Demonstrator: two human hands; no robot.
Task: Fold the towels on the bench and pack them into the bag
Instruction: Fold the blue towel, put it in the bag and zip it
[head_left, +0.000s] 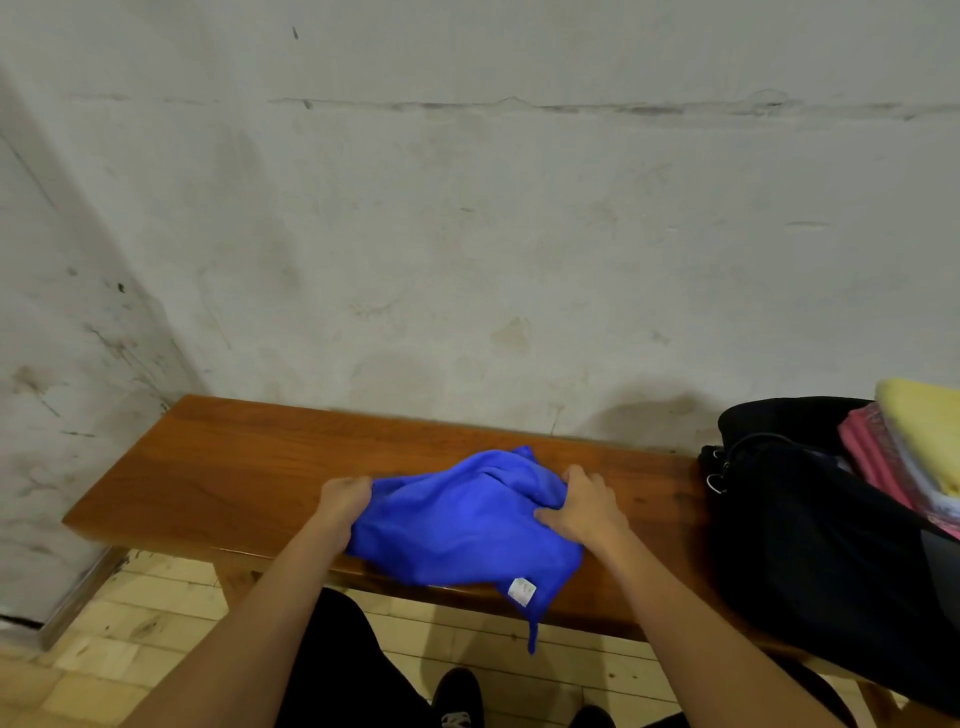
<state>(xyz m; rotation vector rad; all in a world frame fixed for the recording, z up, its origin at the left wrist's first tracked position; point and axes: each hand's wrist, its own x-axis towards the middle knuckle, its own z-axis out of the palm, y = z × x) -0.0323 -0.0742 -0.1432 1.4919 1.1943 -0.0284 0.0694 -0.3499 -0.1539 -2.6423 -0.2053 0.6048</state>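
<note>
A crumpled blue towel (457, 519) lies on the brown wooden bench (234, 467), one corner with a white tag hanging over the front edge. My left hand (343, 499) grips the towel's left edge with curled fingers. My right hand (584, 506) grips its right side, fingers bunched into the cloth. At the bench's right end stands an open black bag (810, 545). Folded pink and yellow towels (909, 447) stick out of its top.
A stained white wall (467, 234) runs right behind the bench. Below the front edge is a tiled floor (130, 649), with my dark trousers and shoes (457, 696) close to the bench.
</note>
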